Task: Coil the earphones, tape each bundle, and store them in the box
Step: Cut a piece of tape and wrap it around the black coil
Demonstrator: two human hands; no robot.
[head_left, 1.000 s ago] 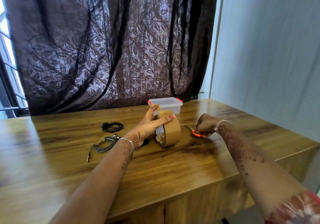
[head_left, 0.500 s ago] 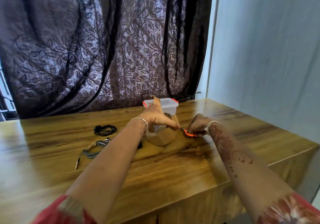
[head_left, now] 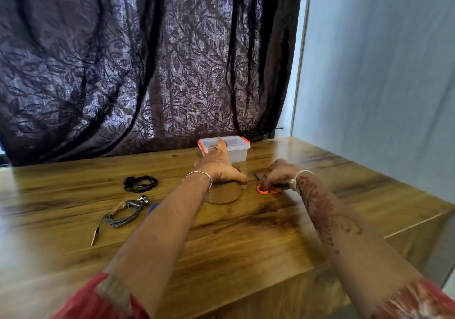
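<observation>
left hand [head_left: 221, 168]: palm down on top of the brown tape roll [head_left: 222, 194], fingers spread over it, thumb at the right edge; roll lies flat on the wooden table [head_left: 246, 240]. Looks like it's pinning the roll so it won't slide or roll away.
right hand [head_left: 279, 177]: fingers curled closed on the orange scissors [head_left: 264, 190], low at the table surface. Can't tell if lifted or resting; blade tip pokes out toward the roll. Likely readying a tape cut.
grey earphones [head_left: 123, 214]: loosely coiled bundle left of the left forearm, plug end trailing toward the near edge. A tan bit on the coil may be tape, not sure.
black earphones [head_left: 140, 183]: coiled, farther back left, apart from the grey set. No tape visible.
blue item [head_left: 153, 207]: mostly hidden by forearm, can't identify.
box [head_left: 234, 150]: clear, orange latches, lid on, just behind the left hand near the curtain [head_left: 147, 60]. No earphones visible in it.
stage: taping, judged; storing not begun.
</observation>
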